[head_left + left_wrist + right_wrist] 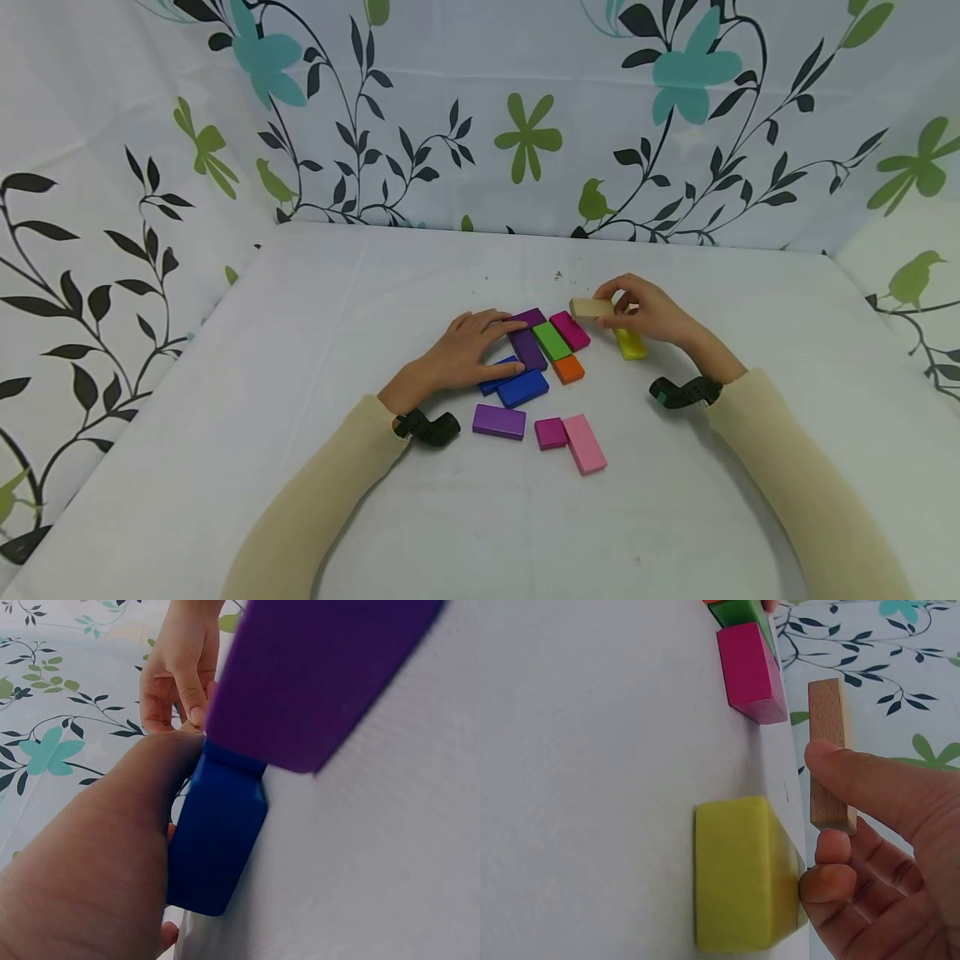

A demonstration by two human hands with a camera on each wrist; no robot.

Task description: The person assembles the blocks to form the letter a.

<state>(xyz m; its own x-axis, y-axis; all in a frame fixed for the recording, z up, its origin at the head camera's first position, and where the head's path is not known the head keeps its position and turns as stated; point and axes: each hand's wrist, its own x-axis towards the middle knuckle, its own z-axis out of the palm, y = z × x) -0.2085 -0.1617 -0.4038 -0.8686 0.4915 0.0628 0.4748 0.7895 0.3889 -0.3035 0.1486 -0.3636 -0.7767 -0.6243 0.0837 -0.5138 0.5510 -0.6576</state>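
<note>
My right hand point(647, 312) pinches a plain wooden block point(591, 308) between thumb and fingers; in the right wrist view the wooden block point(827, 754) is raised above the table. Just below that hand lies a yellow block point(631, 344). My left hand point(467, 350) rests with extended fingers over the left side of a block cluster, index fingertip at a dark purple block point(528, 348) and thumb at a blue block point(522, 388). A second blue block point(491, 385) is partly hidden under the thumb. Green point(552, 341), magenta point(570, 331) and orange point(568, 369) blocks sit to the right.
Nearer the body lie a violet block point(498, 422), a small magenta block point(551, 434) and a pink block point(585, 445). The white tabletop point(450, 533) meets a leaf-patterned curtain point(450, 100) at the back. Each wrist wears a black band point(684, 392).
</note>
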